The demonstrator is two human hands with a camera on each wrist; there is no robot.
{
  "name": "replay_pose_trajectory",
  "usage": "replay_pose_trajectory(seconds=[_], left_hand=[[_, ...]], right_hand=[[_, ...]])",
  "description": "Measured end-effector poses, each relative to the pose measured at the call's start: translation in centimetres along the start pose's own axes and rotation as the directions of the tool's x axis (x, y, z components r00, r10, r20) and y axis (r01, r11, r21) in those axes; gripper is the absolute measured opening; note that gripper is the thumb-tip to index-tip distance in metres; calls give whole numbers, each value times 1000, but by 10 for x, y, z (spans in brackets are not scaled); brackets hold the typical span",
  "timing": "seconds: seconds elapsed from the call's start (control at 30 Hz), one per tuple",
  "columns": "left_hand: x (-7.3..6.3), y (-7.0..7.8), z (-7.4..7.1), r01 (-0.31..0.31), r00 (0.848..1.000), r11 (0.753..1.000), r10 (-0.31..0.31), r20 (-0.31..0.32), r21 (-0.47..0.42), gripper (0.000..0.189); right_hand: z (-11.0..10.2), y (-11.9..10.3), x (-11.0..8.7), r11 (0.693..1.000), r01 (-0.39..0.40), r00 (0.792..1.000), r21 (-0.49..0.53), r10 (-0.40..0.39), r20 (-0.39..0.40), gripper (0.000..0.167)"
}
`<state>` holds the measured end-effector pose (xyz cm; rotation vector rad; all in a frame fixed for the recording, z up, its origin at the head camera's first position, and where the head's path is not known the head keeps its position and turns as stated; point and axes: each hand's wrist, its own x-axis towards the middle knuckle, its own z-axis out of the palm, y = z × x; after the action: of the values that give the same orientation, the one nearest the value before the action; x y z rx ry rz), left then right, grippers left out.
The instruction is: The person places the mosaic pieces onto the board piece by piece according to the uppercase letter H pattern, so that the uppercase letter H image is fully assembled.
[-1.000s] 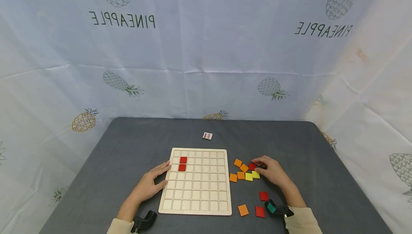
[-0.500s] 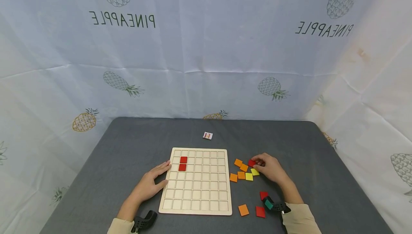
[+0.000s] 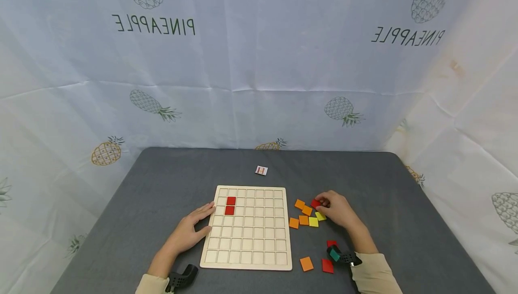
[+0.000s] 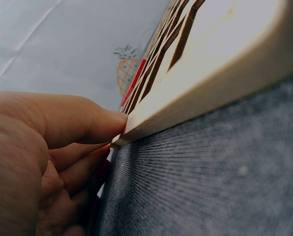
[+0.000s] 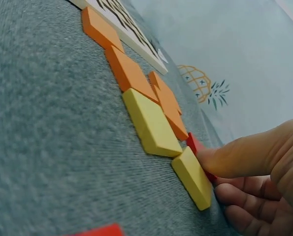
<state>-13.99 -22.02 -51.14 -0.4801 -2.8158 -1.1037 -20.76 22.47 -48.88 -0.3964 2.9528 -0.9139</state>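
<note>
My left hand (image 3: 188, 231) rests against the left edge of a pale wooden grid board (image 3: 259, 242). In the left wrist view its thumb lies on the rim, with the other fingers fairly straight along the side. Two red square tiles (image 3: 229, 210) sit one behind the other in the board's upper left cells. To the right of the board, my right hand (image 3: 339, 211) pinches a red tile (image 5: 194, 143) at the back of a loose cluster. A yellow tile (image 5: 191, 178) lies right beside the thumb; another yellow tile (image 5: 153, 123) touches it.
Several orange tiles (image 3: 303, 220) lie between the board and the yellow ones. Nearer the front are an orange tile (image 3: 306, 264), a red tile (image 3: 328, 266) and one partly hidden by the right wrist strap. A small patterned card (image 3: 261, 171) lies behind the board.
My right hand has moved slightly back and left, and the red tile at its fingertips has shifted with it. The nearby yellow tile has moved a little. My left hand stays put.
</note>
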Motion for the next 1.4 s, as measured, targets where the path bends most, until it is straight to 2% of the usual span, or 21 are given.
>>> replay_pose_trajectory(seconds=[0.33,0.57,0.8,1.17,1.4], left_hand=[[0,1,1,6,1000,1000,-6,9,1,52],[0,1,1,2,1000,1000,-2,8,-2,51],[-1,2,0,-8,1000,1000,8,2,-5,51],[-1,2,0,-4,1000,1000,4,8,-8,51],[0,1,0,10,1000,1000,-10,6,-4,51]], right_hand=[[3,0,-1,997,31,998,-72,-35,-55,22],[3,-7,-4,985,113,986,-129,-127,-108,24],[5,-34,-5,970,213,969,-119,-226,-103,26],[29,-79,2,931,365,928,-21,-366,-71,25],[45,-113,12,896,443,896,5,-443,-3,22]])
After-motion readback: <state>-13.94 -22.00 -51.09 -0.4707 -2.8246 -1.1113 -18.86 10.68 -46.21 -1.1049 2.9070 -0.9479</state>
